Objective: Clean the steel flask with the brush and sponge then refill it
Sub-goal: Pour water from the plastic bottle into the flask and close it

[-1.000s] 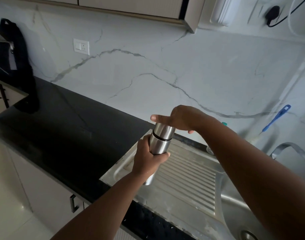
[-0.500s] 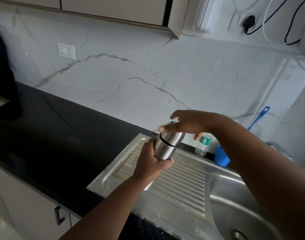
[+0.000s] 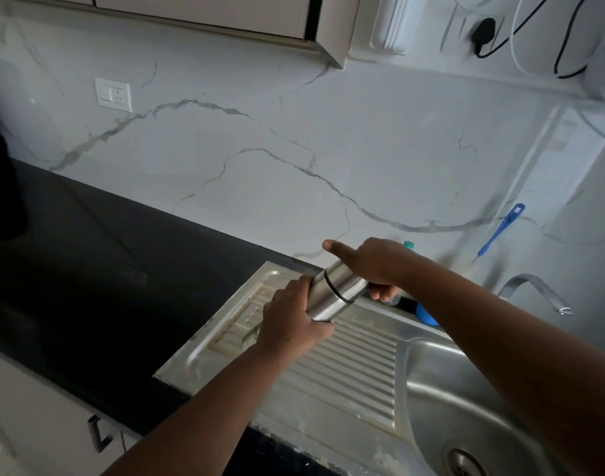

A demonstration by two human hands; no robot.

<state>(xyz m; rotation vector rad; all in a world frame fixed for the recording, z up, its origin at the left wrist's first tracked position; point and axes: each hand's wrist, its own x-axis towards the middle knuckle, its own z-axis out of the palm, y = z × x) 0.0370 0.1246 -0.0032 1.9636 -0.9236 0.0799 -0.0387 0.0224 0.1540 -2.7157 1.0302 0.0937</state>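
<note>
Both hands grip the flask (image 3: 335,292) above the drainboard (image 3: 345,365): left hand (image 3: 294,321) around its body, right hand (image 3: 373,266) on the cap. It now tilts further toward the sink; I'm probably still unscrewing, cleaning not begun.

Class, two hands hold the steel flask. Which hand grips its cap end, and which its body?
The right hand grips the cap end of the flask, above the dark ring; the left hand wraps the body below it.

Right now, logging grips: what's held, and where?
The steel flask: left hand grips its lower body, right hand grips its cap end.
</note>
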